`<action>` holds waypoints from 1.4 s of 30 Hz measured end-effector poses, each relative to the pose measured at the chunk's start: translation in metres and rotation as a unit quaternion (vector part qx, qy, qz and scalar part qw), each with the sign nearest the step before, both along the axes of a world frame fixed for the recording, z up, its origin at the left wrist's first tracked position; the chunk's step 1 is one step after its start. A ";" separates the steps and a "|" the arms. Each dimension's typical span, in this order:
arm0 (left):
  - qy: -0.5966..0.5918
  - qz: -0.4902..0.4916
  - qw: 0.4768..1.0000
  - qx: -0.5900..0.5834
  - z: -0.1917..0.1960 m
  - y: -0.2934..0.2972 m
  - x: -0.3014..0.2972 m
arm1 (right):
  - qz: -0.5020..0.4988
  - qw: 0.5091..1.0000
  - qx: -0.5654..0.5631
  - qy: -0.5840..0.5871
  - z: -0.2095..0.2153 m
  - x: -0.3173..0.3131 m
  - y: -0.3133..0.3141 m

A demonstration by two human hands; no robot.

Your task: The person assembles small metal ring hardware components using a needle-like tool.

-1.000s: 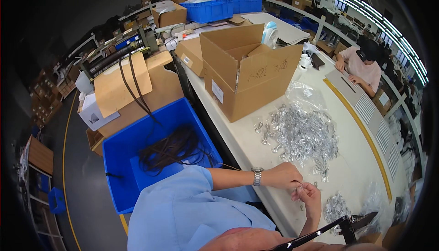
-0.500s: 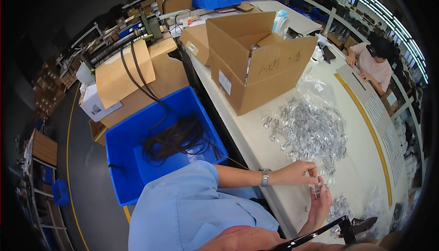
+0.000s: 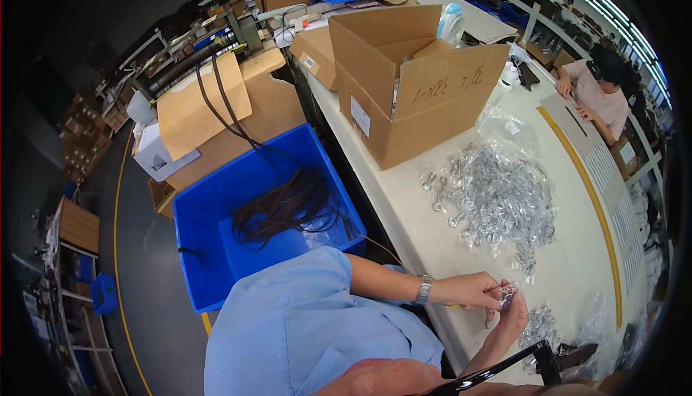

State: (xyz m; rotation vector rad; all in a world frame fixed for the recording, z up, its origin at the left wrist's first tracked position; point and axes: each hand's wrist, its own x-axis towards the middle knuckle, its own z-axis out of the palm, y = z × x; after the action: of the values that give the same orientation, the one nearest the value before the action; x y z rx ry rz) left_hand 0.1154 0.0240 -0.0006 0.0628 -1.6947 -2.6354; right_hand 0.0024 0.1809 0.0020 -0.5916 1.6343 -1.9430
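left hand (image 3: 472,289) + right hand (image 3: 510,320) | fingers pinched on crinkly clear packet (image 3: 507,295) | glossy packet heap (image 3: 497,198)

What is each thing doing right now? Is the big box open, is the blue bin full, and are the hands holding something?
Cardboard box: open, flaps up.
Blue bin: partly filled with dark cables.
Pile of small clear bags: spread loose on the table.
Left hand: pinching a small clear bag.
Right hand: fingers closed on the same bag.
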 end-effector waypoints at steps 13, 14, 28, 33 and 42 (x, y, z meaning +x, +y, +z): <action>-0.018 0.032 0.997 -0.062 -0.003 -0.005 0.000 | -0.030 0.992 -0.027 -0.123 -0.014 0.015 0.001; -0.018 0.033 0.997 -0.060 -0.003 -0.005 0.000 | -0.047 0.990 -0.041 -0.127 -0.016 0.016 0.001; 0.028 0.015 0.987 -0.157 -0.008 -0.022 -0.005 | -0.080 0.990 -0.014 -0.115 0.001 0.029 -0.005; -0.083 0.033 0.994 -0.061 0.011 -0.036 0.003 | -0.065 0.976 -0.081 -0.193 0.003 0.026 -0.021; -0.076 0.072 0.994 -0.043 0.015 -0.022 -0.010 | -0.127 0.967 -0.098 -0.196 0.002 0.021 0.008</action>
State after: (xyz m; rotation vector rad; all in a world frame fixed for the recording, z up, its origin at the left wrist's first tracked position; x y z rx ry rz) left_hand 0.1054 0.0022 0.0148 0.3785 -1.7720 -2.5072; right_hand 0.0235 0.1884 0.0037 -0.0546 1.3278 -2.2493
